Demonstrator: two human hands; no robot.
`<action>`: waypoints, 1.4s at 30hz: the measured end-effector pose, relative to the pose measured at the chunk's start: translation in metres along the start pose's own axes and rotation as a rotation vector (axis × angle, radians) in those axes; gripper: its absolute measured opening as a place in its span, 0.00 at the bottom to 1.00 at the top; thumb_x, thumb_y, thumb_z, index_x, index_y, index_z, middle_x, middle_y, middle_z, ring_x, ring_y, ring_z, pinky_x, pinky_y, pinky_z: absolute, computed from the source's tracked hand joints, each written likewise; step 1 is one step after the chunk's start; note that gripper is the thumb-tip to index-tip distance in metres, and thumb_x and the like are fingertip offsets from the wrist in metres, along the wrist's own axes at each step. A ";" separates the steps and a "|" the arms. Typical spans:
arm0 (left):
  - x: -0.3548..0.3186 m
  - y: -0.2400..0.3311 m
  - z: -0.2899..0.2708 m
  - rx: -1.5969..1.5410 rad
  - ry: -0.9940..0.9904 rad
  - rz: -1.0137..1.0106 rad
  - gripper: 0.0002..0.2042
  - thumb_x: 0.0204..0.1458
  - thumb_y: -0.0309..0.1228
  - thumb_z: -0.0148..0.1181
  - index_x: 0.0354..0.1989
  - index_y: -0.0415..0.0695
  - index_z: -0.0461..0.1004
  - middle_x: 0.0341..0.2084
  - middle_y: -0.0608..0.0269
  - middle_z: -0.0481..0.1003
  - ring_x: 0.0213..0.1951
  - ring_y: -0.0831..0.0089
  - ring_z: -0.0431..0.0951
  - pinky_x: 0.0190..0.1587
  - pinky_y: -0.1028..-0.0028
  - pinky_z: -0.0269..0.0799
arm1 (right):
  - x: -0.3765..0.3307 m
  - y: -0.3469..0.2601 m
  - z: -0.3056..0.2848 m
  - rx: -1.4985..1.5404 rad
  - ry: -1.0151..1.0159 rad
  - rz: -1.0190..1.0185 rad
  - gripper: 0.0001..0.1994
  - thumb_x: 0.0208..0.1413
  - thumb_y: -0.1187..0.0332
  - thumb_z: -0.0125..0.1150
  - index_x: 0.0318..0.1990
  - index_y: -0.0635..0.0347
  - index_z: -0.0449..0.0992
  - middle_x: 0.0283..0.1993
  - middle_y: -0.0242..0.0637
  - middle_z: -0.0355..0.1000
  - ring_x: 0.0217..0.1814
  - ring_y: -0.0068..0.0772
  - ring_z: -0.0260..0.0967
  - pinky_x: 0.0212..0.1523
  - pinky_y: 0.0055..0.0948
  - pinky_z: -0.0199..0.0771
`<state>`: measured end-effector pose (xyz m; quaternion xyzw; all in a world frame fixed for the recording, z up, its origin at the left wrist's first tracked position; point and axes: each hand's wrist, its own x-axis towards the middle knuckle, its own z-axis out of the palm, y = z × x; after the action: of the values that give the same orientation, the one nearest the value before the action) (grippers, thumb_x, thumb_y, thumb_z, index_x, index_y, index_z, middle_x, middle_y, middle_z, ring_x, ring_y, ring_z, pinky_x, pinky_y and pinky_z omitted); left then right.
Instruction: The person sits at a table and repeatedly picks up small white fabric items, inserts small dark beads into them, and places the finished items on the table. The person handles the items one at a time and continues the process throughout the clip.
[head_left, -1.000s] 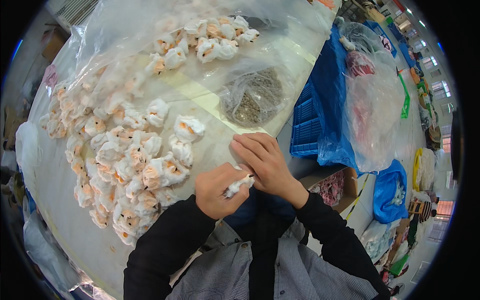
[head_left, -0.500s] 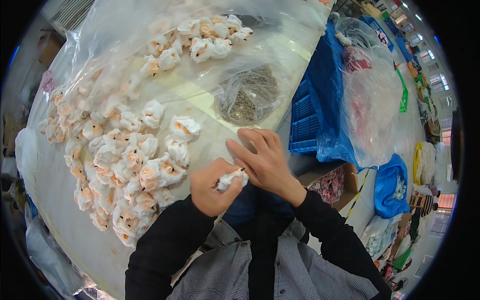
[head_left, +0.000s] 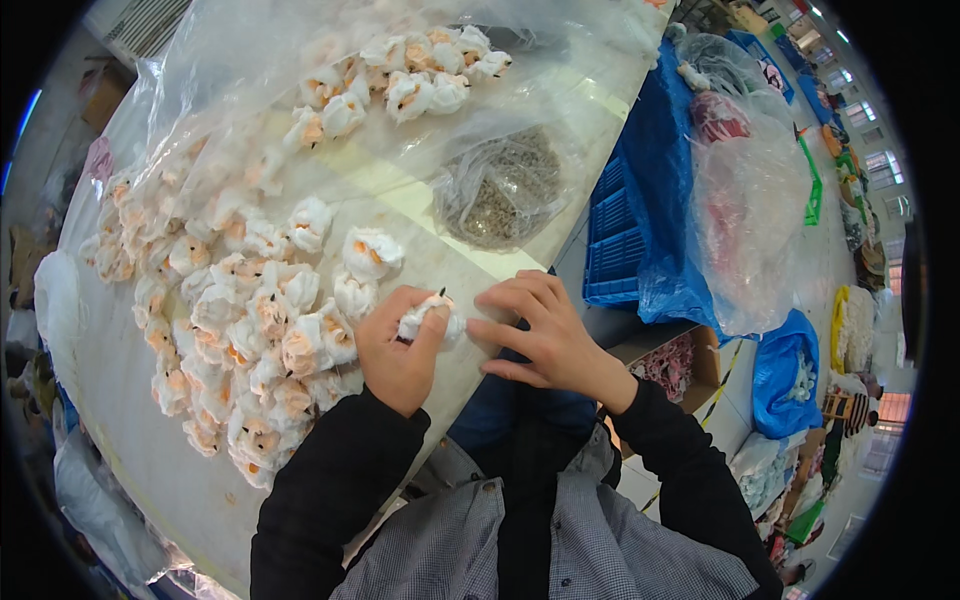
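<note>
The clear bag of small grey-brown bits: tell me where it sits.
In the head view, the clear bag of grey-brown bits lies on the table beyond the right hand, right of the white-and-orange plush pieces, beside the blue crate.

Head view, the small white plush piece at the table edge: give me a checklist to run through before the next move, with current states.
1. Left hand grips the small white fluffy plush piece: ok.
2. Right hand free, fingers spread beside the piece: ok.
3. Heap of white-and-orange plush pieces within reach on the pale table: ok.
4. Clear plastic bag of small grey-brown bits lying close ahead: ok.
5. Dark bit sticking out of the held piece, firmly seated: cannot tell.
</note>
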<state>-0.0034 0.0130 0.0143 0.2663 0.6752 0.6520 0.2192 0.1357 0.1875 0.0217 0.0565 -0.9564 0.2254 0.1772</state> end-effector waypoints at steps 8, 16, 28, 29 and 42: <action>0.003 0.000 0.000 0.061 -0.037 0.059 0.07 0.60 0.24 0.63 0.42 0.33 0.79 0.33 0.61 0.80 0.34 0.79 0.77 0.37 0.76 0.72 | -0.015 -0.009 0.009 -0.023 0.017 -0.195 0.15 0.48 0.69 0.67 0.45 0.55 0.81 0.48 0.34 0.74 0.51 0.37 0.73 0.56 0.38 0.73; 0.003 0.001 0.000 0.052 -0.144 0.009 0.06 0.61 0.25 0.62 0.42 0.34 0.80 0.34 0.64 0.81 0.37 0.79 0.77 0.41 0.76 0.72 | -0.027 -0.013 0.032 0.076 0.214 -0.099 0.12 0.47 0.74 0.70 0.41 0.61 0.80 0.39 0.35 0.75 0.39 0.36 0.74 0.38 0.32 0.77; 0.001 0.003 0.006 0.334 -0.180 0.212 0.05 0.51 0.23 0.65 0.34 0.36 0.80 0.25 0.56 0.78 0.25 0.68 0.77 0.30 0.72 0.71 | 0.007 -0.027 0.028 0.589 0.434 0.620 0.04 0.59 0.76 0.67 0.41 0.62 0.81 0.37 0.32 0.75 0.30 0.17 0.70 0.29 0.19 0.66; 0.002 0.003 0.007 0.336 -0.180 0.213 0.05 0.51 0.23 0.65 0.34 0.36 0.80 0.25 0.55 0.77 0.25 0.68 0.77 0.29 0.71 0.71 | 0.007 -0.027 0.029 0.579 0.433 0.615 0.04 0.59 0.76 0.67 0.41 0.62 0.81 0.37 0.32 0.75 0.30 0.17 0.70 0.28 0.18 0.65; 0.003 0.000 0.007 0.350 -0.173 0.233 0.04 0.50 0.23 0.65 0.33 0.37 0.79 0.25 0.55 0.77 0.24 0.66 0.78 0.29 0.70 0.71 | 0.008 -0.030 0.030 0.509 0.470 0.560 0.06 0.57 0.77 0.68 0.42 0.60 0.83 0.37 0.33 0.76 0.29 0.18 0.69 0.26 0.19 0.64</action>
<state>-0.0012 0.0207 0.0142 0.4313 0.7214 0.5207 0.1501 0.1241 0.1470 0.0116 -0.2155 -0.7826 0.4996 0.3025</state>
